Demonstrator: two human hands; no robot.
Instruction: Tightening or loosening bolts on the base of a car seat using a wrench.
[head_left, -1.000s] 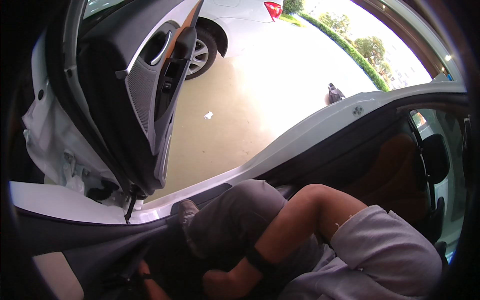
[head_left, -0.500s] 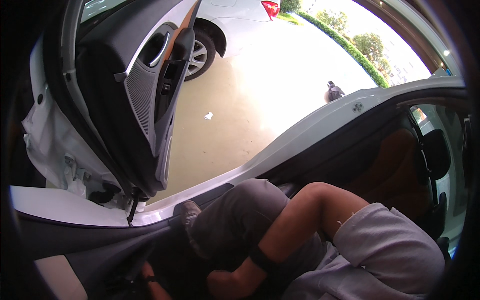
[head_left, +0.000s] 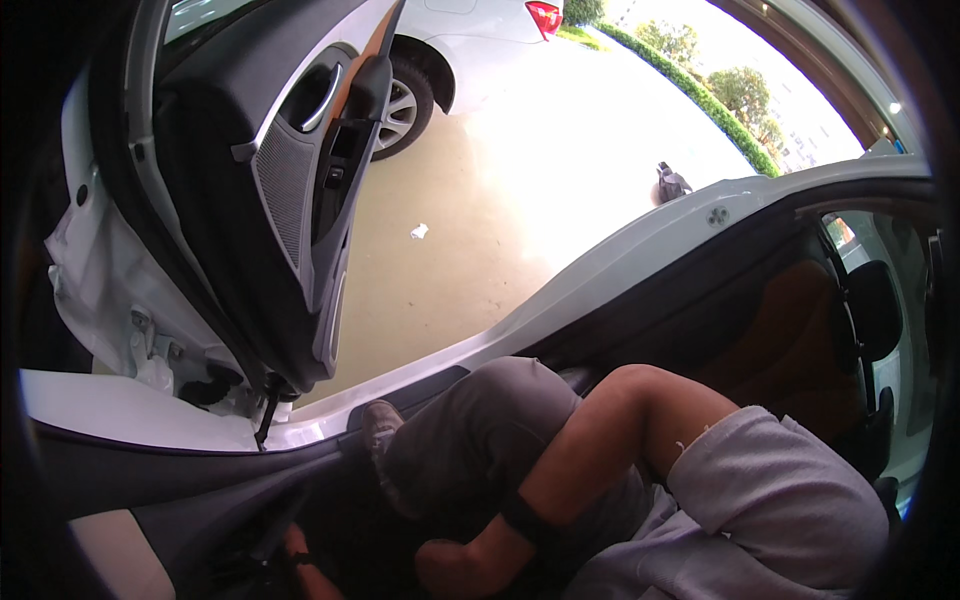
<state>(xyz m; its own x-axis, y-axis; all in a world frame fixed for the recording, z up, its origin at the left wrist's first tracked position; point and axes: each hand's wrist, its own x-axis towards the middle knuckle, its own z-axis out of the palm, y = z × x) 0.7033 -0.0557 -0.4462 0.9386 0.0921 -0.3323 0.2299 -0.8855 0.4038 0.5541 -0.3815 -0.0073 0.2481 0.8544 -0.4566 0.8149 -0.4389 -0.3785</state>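
Note:
My right arm, in a grey short sleeve (head_left: 780, 490), bends at the elbow and runs down past my grey-trousered knee (head_left: 515, 400). A black band (head_left: 522, 518) circles it near the wrist. My right hand (head_left: 455, 566) sits low in the dark footwell, its back rounded and its fingers lost in shadow. Farther left, at the lower edge, my left hand (head_left: 302, 562) wears a thin dark band and reaches in beneath the dark dashboard panel (head_left: 210, 500). Its fingers and whatever they touch are hidden. My shoe (head_left: 380, 425) rests by the door sill.
A car door (head_left: 250, 200) stands wide open at upper left, with its check strap (head_left: 268, 410) by the sill (head_left: 460, 352). Outside are a white car (head_left: 470, 60), a white scrap (head_left: 418, 231) on the ground and a dark bag-like object (head_left: 670, 184). A black-and-brown seat (head_left: 800, 320) is at right.

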